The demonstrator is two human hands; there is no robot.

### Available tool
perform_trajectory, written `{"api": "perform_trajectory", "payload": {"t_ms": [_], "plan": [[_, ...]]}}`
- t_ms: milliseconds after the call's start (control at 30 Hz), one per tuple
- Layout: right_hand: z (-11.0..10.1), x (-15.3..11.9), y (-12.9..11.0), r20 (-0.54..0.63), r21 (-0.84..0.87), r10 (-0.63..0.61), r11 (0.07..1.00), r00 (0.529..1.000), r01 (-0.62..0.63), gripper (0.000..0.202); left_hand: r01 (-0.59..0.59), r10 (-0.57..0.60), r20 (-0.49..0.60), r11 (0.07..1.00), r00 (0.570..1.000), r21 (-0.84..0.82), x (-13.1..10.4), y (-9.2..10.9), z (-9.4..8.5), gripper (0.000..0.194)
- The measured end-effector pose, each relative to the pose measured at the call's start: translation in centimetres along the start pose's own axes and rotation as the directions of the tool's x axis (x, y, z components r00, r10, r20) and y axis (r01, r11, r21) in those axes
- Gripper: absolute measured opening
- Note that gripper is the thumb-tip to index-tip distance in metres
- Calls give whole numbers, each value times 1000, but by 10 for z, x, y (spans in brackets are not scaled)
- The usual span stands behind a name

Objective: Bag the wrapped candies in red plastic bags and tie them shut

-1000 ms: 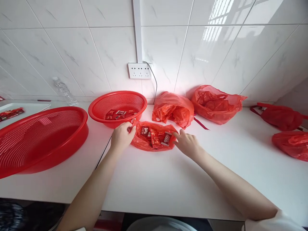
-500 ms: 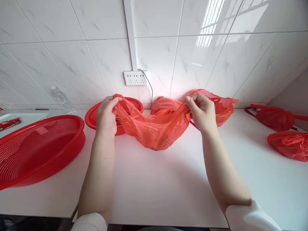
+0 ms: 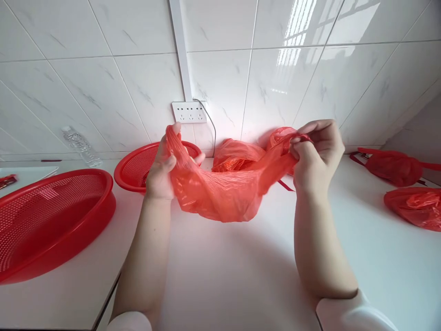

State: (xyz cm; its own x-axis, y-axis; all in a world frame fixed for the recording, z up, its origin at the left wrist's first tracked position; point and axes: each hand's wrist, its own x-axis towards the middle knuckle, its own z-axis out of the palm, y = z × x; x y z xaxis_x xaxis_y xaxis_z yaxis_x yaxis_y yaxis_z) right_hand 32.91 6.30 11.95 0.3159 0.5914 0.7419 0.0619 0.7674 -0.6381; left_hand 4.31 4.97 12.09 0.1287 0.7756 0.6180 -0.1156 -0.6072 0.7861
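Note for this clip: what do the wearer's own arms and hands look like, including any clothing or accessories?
Both the left hand and the right hand are bare, with no gloves, rings or watch to be seen. The forearms are uncovered; a plain white left sleeve and right sleeve end near the elbows.

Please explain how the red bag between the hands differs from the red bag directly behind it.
The held bag hangs stretched between the left hand and right hand; the rear bag rests, rumpled, on the counter. The held bag's sides are drawn up into narrow strands, while the rear bag looks bunched and rounded. Both are thin red plastic.
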Motion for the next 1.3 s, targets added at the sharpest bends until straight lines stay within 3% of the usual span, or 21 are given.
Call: {"api": "perform_trajectory", "payload": {"t_ms": [67, 133, 233, 367, 500, 600, 667, 733, 800, 833, 900, 1000, 1133, 1200, 1300], "plan": [[0, 0, 1, 119, -4, 103, 995, 987, -103, 19, 118, -117, 25, 992, 993, -40, -2, -1, 9, 53], [6, -4, -2, 298, 15, 176, 982, 938, -188, 14, 270, -261, 104, 959, 960, -85, -5, -3, 23, 53], [22, -16, -10, 408, 120, 117, 976, 905, -180, 8, 407, -365, 223, 894, 904, -186, -8, -8, 46, 58], [39, -28, -18, 417, 181, 98, 965, 904, -188, 8, 440, -409, 164, 845, 898, -304, -8, -13, 55, 51], [36, -25, -13, 295, 115, 272, 942, 916, -316, 8, 392, -391, 84, 839, 917, -377, -5, -4, 40, 43], [31, -23, -14, 366, 175, 312, 902, 877, -394, 7, 467, -439, 169, 860, 883, -207, -8, 9, 38, 42], [29, -26, -20, 472, 180, 195, 933, 860, -311, 7, 481, -474, 246, 876, 846, 36, -13, 14, 47, 47], [29, -29, -28, 609, 162, 15, 976, 793, -143, 4, 391, -449, 295, 890, 843, 236, -17, 14, 59, 38], [29, -31, -34, 724, 154, -111, 988, 681, -3, 5, 314, -414, 348, 898, 841, 308, -20, 9, 69, 15], [29, -30, -35, 761, 145, -126, 989, 636, 21, 8, 321, -420, 356, 897, 835, 305, -21, 6, 71, 11], [27, -27, -32, 802, 97, -61, 995, 595, -29, 16, 397, -464, 307, 881, 831, 256, -21, 1, 72, 25], [24, -23, -20, 805, -7, 90, 990, 587, -143, 21, 484, -501, 158, 864, 851, 138, -20, -4, 67, 35], [25, -22, -4, 757, -41, 165, 978, 633, -207, 18, 526, -528, 72, 849, 846, 41, -19, -4, 64, 38], [24, -22, -4, 740, -61, 189, 975, 646, -216, 15, 584, -583, 51, 812, 811, -7, -17, -3, 61, 39], [20, -20, -10, 718, -76, 125, 992, 685, -101, 8, 700, -686, 140, 706, 714, -107, -14, -2, 54, 34]]}}
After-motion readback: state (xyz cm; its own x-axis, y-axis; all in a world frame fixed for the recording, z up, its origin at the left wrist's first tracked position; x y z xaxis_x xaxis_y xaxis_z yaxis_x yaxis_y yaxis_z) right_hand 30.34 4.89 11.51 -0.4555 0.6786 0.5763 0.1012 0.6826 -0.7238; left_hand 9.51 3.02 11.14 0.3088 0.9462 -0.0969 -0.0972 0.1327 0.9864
